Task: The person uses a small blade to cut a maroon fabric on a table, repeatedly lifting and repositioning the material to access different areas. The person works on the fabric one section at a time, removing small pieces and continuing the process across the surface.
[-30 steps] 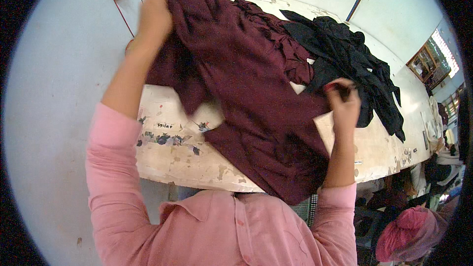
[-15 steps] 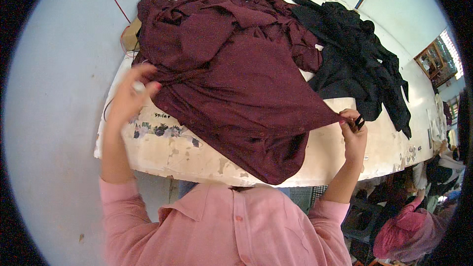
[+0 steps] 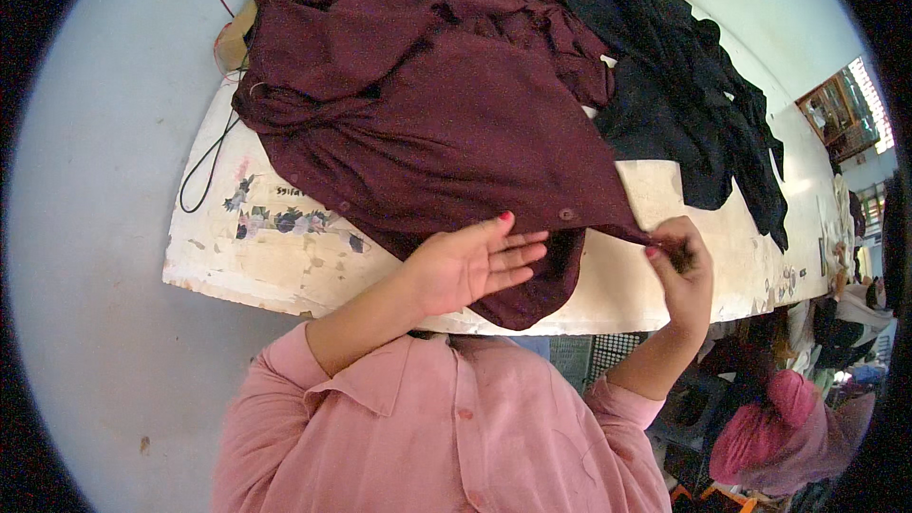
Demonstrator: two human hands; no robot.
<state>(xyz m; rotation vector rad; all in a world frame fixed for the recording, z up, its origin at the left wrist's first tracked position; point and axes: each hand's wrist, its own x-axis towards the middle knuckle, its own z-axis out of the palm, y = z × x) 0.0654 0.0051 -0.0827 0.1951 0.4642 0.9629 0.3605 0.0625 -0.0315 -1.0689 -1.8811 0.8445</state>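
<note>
A large maroon buttoned garment (image 3: 446, 133) lies spread and bunched over the table, its near fold hanging at the front edge. Buttons show along its lower border, one small round button (image 3: 566, 215) near the right corner. My right hand (image 3: 686, 261) pinches that corner and draws it out to the right; its curled fingers hide the very tip. Over the near part of the cloth is my left hand (image 3: 475, 266), open, palm showing, fingers stretched to the right and nothing held. Whether it touches the fabric I cannot tell.
A heap of black cloth (image 3: 684, 95) lies on the right of the worn white table (image 3: 256, 275). Black cable (image 3: 207, 166) loops over its left side, near a pale box (image 3: 233, 43) by the wall. Another person in pink (image 3: 774, 432) is at the lower right.
My left hand has left the garment's left side and come across to the middle front. My right hand still holds the corner, slightly lower. The button beside it now shows.
</note>
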